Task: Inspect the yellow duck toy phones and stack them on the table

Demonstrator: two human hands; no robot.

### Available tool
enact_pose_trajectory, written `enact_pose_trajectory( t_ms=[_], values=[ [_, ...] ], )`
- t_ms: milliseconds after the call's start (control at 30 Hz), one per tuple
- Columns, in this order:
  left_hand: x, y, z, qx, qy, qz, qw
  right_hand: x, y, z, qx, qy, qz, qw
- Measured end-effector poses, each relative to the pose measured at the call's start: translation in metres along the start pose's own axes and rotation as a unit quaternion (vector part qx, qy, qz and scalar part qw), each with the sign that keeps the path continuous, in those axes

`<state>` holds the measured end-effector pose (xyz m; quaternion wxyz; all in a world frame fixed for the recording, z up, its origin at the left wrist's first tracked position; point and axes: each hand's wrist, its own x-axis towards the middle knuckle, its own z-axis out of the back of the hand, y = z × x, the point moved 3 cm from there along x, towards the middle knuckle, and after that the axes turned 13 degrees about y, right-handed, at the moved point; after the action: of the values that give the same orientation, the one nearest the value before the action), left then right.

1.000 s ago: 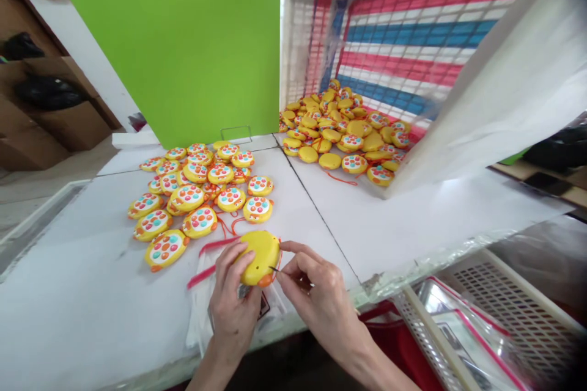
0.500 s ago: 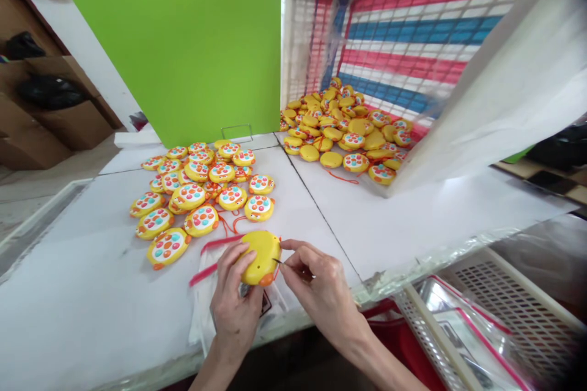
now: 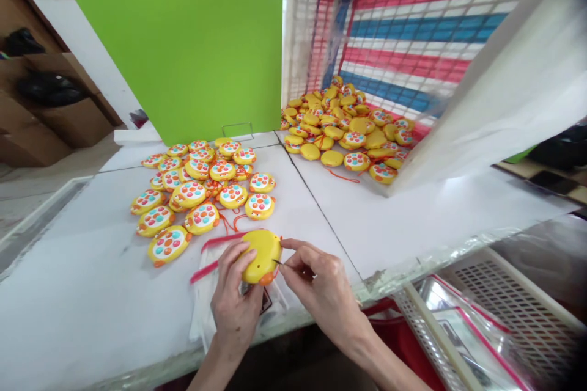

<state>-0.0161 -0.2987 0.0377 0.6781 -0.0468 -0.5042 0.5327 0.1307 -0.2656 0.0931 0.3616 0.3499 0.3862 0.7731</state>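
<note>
Between my two hands is a yellow toy (image 3: pixel 262 255) shaped like a small animal, its plain back up and an orange tip toward me. My left hand (image 3: pixel 235 296) grips it by the left side, fingers over the back. My right hand (image 3: pixel 316 278) pinches a thin dark pointed tool (image 3: pixel 277 262) between thumb and fingers, its tip at the toy's right edge. The right index fingertip is by the toy's upper right rim. Under the toy lies a clear zip bag (image 3: pixel 208 269) with a red edge, partly hidden by my left hand.
Several like toys with coloured buttons (image 3: pixel 202 218) lie heaped on the white table (image 3: pixel 92 293) ahead left. More fill a lined wire cage (image 3: pixel 413 67) at the back right. A green panel (image 3: pixel 183 43) stands behind. At lower right, a plastic basket (image 3: pixel 509 293) holds red-edged bags.
Both hands, the toy and the pointed tool stay almost where they were. Only a very slight shift of the whole view shows.
</note>
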Motion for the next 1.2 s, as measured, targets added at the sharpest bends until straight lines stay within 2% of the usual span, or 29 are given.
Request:
enact_pose_trajectory(
  t_ms=[433,1033,1200],
  values=[
    [-0.0015,0.0049,-0.0041,-0.025,-0.004,0.028,0.999,0.001,-0.0006,-0.0022,0.011,0.0,0.007,1.0],
    [-0.0039,0.0043,-0.0024,-0.018,-0.006,0.015,1.0,0.0018,-0.0031,-0.0038,0.03,0.003,-0.008,1.0],
    [-0.0033,0.0017,-0.0007,0.026,0.003,-0.011,1.0,0.0016,-0.0036,-0.0012,0.031,-0.005,-0.014,0.999]
  ],
)
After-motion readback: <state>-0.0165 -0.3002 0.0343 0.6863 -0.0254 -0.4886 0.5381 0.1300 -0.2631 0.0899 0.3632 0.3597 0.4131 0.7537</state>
